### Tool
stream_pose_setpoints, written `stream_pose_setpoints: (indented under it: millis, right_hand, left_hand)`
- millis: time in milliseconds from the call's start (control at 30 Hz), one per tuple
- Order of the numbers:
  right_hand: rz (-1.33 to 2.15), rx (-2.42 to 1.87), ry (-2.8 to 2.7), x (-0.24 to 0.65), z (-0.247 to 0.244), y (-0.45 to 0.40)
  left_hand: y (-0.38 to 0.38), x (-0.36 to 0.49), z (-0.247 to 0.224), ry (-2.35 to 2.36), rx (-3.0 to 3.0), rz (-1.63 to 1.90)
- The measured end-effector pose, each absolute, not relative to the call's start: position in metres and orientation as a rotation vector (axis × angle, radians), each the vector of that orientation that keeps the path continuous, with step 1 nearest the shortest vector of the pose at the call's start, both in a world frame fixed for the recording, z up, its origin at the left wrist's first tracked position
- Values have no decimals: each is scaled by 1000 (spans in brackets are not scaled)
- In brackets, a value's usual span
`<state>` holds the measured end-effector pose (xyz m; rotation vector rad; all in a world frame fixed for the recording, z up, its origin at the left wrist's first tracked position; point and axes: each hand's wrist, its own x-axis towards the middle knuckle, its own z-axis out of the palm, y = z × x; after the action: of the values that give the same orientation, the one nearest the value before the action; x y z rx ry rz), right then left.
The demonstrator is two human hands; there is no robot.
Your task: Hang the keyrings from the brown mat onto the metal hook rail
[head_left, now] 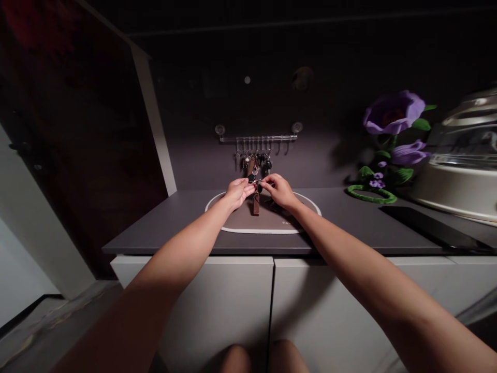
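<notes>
My left hand [238, 194] is turned partly palm up, its thumb and fingers closed on a bunch of keys [252, 178] with dark fobs. Opposite it, my right hand [278, 189] pinches the same bunch at its ring between thumb and fingertips. A brown strap-like tag [256, 204] hangs from the bunch, over the oval mat [248, 224]. Just behind my hands, several other keys [267, 161] dangle from the hooks of a clear rail [258, 138] on the wall. Small parts between my fingertips are too dark to make out.
The white-rimmed mat lies on a dark grey countertop [171, 223] above white cabinet doors [217, 300]. To the right are purple artificial flowers [396, 114] with a green base, a flat black object [423, 228] and a large cream domed container [458, 186]. A dark door [77, 129] stands left.
</notes>
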<state>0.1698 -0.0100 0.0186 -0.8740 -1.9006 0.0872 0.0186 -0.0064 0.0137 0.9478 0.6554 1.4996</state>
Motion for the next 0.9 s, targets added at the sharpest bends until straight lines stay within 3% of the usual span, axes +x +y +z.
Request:
stream_pose_setpoints:
  millis: [900]
  right_hand:
    - [822,-654,-1391,171,29,-5]
  left_hand:
    - [-17,31,7,870,1442,1235]
